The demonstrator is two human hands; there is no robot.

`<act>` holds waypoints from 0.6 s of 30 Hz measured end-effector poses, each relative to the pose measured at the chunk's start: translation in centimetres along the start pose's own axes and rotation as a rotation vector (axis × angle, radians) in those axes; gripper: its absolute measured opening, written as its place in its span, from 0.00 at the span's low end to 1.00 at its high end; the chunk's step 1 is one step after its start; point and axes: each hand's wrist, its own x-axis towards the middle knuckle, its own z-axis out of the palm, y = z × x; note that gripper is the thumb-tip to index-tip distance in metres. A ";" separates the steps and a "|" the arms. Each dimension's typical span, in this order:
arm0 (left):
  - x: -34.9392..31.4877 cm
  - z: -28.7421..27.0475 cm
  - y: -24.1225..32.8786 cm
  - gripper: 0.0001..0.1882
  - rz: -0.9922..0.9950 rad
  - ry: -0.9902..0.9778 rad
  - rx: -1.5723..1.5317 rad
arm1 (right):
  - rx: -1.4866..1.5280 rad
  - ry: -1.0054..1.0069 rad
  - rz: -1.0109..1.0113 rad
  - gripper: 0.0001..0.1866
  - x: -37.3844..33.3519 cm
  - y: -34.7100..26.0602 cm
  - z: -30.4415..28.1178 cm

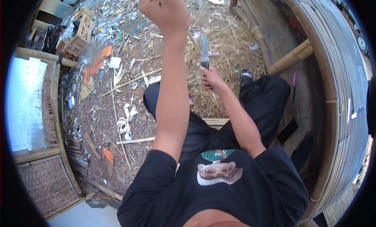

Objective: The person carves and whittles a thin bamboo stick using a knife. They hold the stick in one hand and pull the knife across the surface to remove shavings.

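Holding the knife [205,53] ready, seemingly: right grip [212,78] closed round its handle, blade toward 12 o'clock. Left grip [166,9], at 11 o'clock from it, curled (can't tell on what). Next move likely calls for keeping blade clear of left forearm [174,86].

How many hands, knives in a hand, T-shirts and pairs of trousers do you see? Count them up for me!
Hands: 2, the left hand and the right hand
Knives in a hand: 1, the black-handled knife in the right hand
T-shirts: 1, the black T-shirt
Pairs of trousers: 1, the dark trousers
Total: 5
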 end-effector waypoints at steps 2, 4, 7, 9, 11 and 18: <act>0.4 -0.8 -1.5 0.25 0.021 0.001 -0.034 | 0.026 0.032 -0.011 0.12 -1.2 -3.3 0.9; -0.4 -1.2 -1.2 0.25 -0.037 -0.018 -0.048 | -0.115 0.293 -0.145 0.14 -2.3 -3.7 1.7; 0.1 -1.4 -0.9 0.25 -0.011 -0.002 -0.026 | -0.796 0.587 -0.803 0.11 -5.8 -7.1 5.5; -0.1 -1.5 -1.0 0.25 0.015 -0.033 -0.030 | -0.783 0.555 -0.792 0.12 -8.3 -8.4 7.6; -0.1 -0.8 -0.7 0.25 0.047 -0.067 -0.046 | -0.768 0.531 -0.791 0.14 -7.0 -6.8 7.1; -0.6 -0.3 -0.7 0.24 0.032 -0.061 -0.050 | -0.633 0.435 -0.192 0.12 1.2 0.8 -0.3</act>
